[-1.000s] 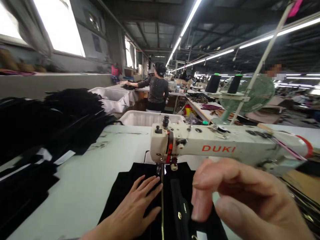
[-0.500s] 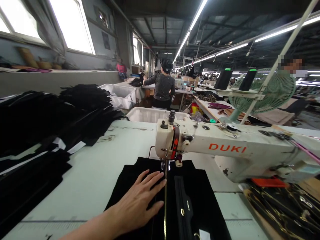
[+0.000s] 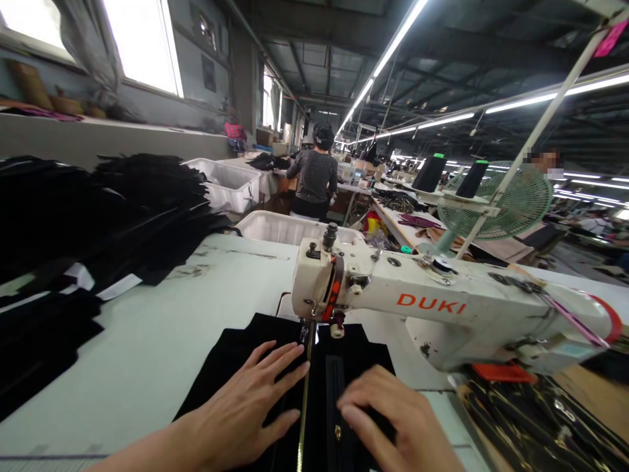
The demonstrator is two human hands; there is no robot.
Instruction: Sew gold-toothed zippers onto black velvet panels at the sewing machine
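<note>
A black fabric panel [image 3: 223,373] lies under the head of a white sewing machine [image 3: 314,282] marked DUKI. A gold-toothed zipper [image 3: 303,419] runs along it up to the presser foot [image 3: 305,331]. My left hand [image 3: 255,393] rests flat on the fabric just left of this zipper, fingers spread. Over the panel's right side is my right hand [image 3: 398,413], fingers bent, thumb and forefinger slightly apart, nothing visible between them. It is close to a second, dark zipper strip [image 3: 335,380] with a gold pull. Its remaining fingers are partly hidden.
Stacked black fabric pieces [image 3: 98,223] cover the table's left side. Black items with gold zippers [image 3: 521,419] lie at the lower right. Behind the machine are a white bin [image 3: 295,226], thread cones [image 3: 430,174], a green fan [image 3: 515,203] and a seated co-worker [image 3: 314,174].
My right hand has come into view from below, over the right side of the panel. My left hand keeps its place on the fabric. The camera view has shifted slightly to the right.
</note>
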